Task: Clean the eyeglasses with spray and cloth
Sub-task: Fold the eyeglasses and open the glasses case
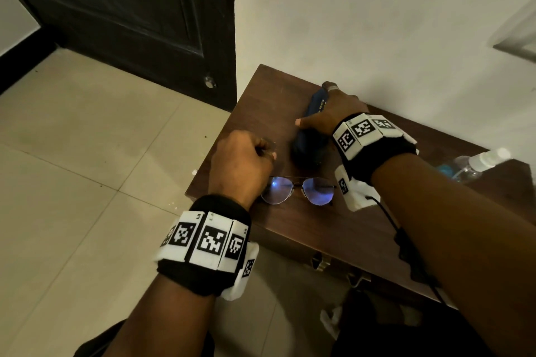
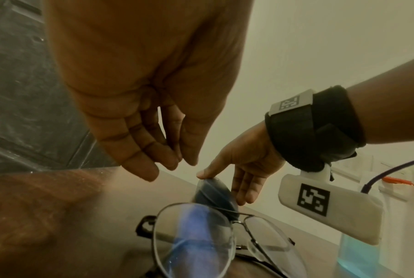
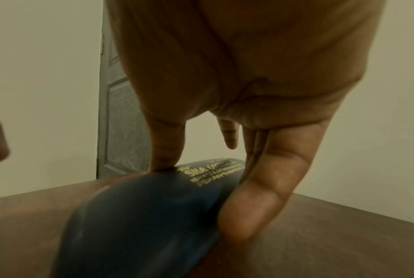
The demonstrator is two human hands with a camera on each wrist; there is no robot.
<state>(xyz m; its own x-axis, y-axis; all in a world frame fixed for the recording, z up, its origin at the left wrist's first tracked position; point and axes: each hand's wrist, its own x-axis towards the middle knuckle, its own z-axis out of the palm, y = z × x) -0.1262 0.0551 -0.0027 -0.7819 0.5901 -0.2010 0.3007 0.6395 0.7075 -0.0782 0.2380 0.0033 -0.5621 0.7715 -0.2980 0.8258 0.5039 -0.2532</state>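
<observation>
While the right hand [image 1: 327, 113] reaches across the dark wooden table [image 1: 333, 229], its thumb and fingers lie against opposite long sides of a navy glasses case [image 1: 311, 130] — the right wrist view shows the thumb on one edge and a finger pressed along the other, so the case is gripped between them. The case lies flat, its long axis running from the person toward the far wall, gold lettering near its far end.

Nearer the person, the eyeglasses [image 1: 297, 190] rest on the table just this side of the case. Their long axis runs left to right, roughly square to the case, with the lenses toward the person; the lenses catch a blue-violet reflection. In the left wrist view the thin metal frame fills the lower middle, with the case beyond it.

Over the left end of the eyeglasses hangs the left hand [image 1: 242, 165]. From the head view it looks like a loose fist; the left wrist view shows its fingers loosely curled with the tips close together and nothing between them — it holds nothing.

At the table's right end lies a clear spray bottle [image 1: 475, 165] with blue liquid, on its side, its nozzle end pointing right, away from the eyeglasses and well apart from them.
</observation>
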